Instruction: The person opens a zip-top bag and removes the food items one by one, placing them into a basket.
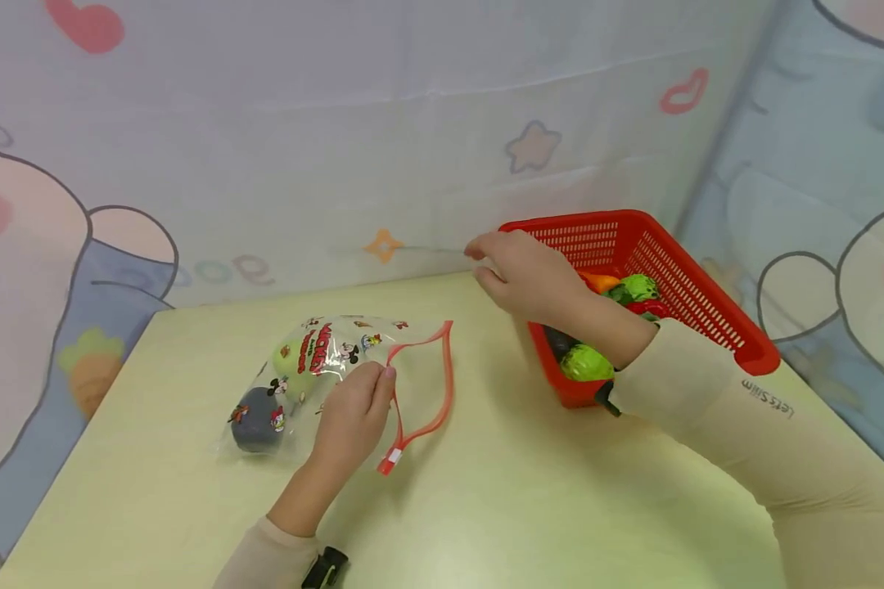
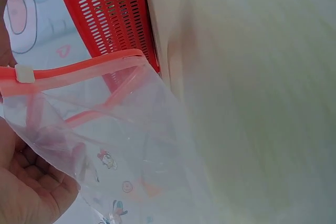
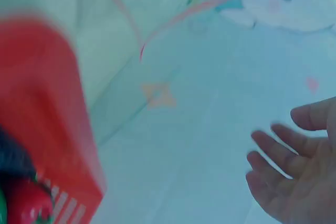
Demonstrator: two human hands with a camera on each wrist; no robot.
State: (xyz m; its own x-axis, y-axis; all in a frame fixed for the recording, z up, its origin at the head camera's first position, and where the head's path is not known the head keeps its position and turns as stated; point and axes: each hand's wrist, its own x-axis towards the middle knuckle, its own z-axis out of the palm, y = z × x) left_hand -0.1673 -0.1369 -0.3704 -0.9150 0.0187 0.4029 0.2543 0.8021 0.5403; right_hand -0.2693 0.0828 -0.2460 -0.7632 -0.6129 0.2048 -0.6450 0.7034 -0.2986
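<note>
A clear zip bag [image 1: 327, 348] with cartoon prints and a red-orange zip edge lies on the table, its mouth spread apart toward the right. My left hand [image 1: 354, 413] pinches the bag near this mouth. Inside the bag are a dark grey-black item [image 1: 258, 425] and a pale green rounded one [image 1: 287, 357], both seen through the plastic. My right hand [image 1: 526, 274] hovers over the left rim of a red basket [image 1: 696, 286], palm bare and fingers loosely bent in the right wrist view. Toy-like vegetables fill part of the basket, among them a green cabbage-like piece [image 1: 588, 364].
The pale yellow table [image 1: 530, 499] extends in front of both arms. A cartoon-printed cloth [image 1: 302, 164] hangs behind and on both sides. In the basket also lie a red pepper-like piece [image 3: 29, 200], an orange piece [image 1: 599, 282] and another leafy green one [image 1: 641, 286].
</note>
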